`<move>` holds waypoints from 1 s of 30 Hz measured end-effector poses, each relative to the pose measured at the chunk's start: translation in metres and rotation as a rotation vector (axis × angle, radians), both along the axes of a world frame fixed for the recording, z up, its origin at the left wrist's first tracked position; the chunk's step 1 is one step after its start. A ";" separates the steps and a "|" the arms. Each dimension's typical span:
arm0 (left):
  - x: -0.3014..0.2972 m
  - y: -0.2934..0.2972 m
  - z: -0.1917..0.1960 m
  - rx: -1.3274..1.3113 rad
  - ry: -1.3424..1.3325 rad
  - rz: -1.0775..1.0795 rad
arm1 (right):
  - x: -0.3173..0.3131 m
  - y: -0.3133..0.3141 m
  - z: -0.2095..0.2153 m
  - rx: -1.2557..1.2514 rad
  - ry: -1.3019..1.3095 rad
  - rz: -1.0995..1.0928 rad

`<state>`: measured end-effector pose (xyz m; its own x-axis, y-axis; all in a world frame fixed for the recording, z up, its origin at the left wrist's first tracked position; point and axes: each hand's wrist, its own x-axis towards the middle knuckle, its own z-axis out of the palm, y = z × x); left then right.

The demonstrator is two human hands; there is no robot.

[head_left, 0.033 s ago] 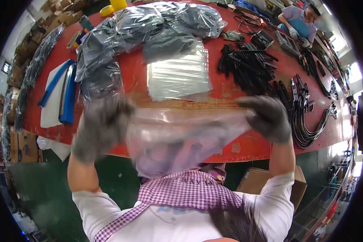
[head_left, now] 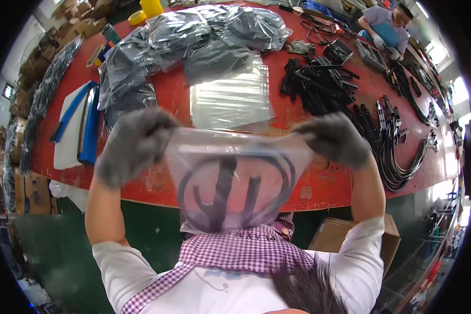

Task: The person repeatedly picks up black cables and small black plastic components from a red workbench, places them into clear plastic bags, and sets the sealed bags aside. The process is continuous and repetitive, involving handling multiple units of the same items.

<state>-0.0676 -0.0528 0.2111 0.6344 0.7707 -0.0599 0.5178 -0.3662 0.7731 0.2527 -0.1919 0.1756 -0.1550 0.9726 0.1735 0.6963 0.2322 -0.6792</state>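
Observation:
Between my two grey-gloved hands hangs a clear plastic bag (head_left: 204, 152), stretched by its top corners. Inside it shows a coiled black cable (head_left: 182, 183) with straight black pieces (head_left: 222, 183) across the coil. My left hand (head_left: 138, 141) pinches the bag's left corner, and my right hand (head_left: 336, 137) grips the right one; both are closed, slightly blurred. The bag's lower end hangs past the table edge, in front of my checked apron. Just beyond it lies a stack of flat clear bags (head_left: 230, 99) on the red table (head_left: 167, 94).
Filled bags (head_left: 183, 31) are heaped at the far left. A blue-edged paper cutter (head_left: 89, 123) lies at the left. On the right are black parts (head_left: 324, 83) and looped cables (head_left: 397, 162). A co-worker (head_left: 387, 31) sits at the far right; a cardboard box (head_left: 332, 233) stands below the table.
Both hands have risen a little away from me. The bag, blurred and slanted before, now hangs spread flat, its black contents plainly visible.

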 end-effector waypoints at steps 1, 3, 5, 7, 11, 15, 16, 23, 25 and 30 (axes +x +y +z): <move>0.026 0.025 0.006 -0.176 0.129 -0.017 | 0.018 0.021 -0.015 0.093 -0.007 0.055; 0.031 0.102 -0.030 0.877 -0.035 -0.322 | 0.047 0.075 -0.015 0.168 -0.152 0.028; 0.032 0.123 0.004 0.753 -0.046 -0.036 | 0.042 0.126 0.013 0.473 -0.284 -0.182; 0.043 0.151 0.020 0.509 -0.222 0.178 | 0.045 0.157 0.029 0.641 -0.133 -0.383; 0.066 0.201 -0.020 0.826 0.009 0.255 | 0.049 0.184 -0.006 0.600 0.026 -0.618; 0.057 0.109 -0.101 0.705 -0.020 -0.050 | 0.031 0.107 -0.097 0.510 -0.295 -0.325; 0.051 0.084 -0.125 0.521 -0.002 -0.129 | 0.037 0.079 -0.121 0.317 -0.507 -0.283; 0.006 -0.013 -0.241 0.280 0.153 -0.265 | 0.242 -0.090 -0.236 0.095 -1.157 -1.031; 0.012 -0.024 -0.235 0.374 0.240 -0.254 | 0.287 -0.125 -0.225 0.078 -0.877 -1.401; 0.036 -0.015 -0.216 0.272 0.229 -0.222 | 0.318 -0.121 -0.209 -0.540 -0.622 -1.642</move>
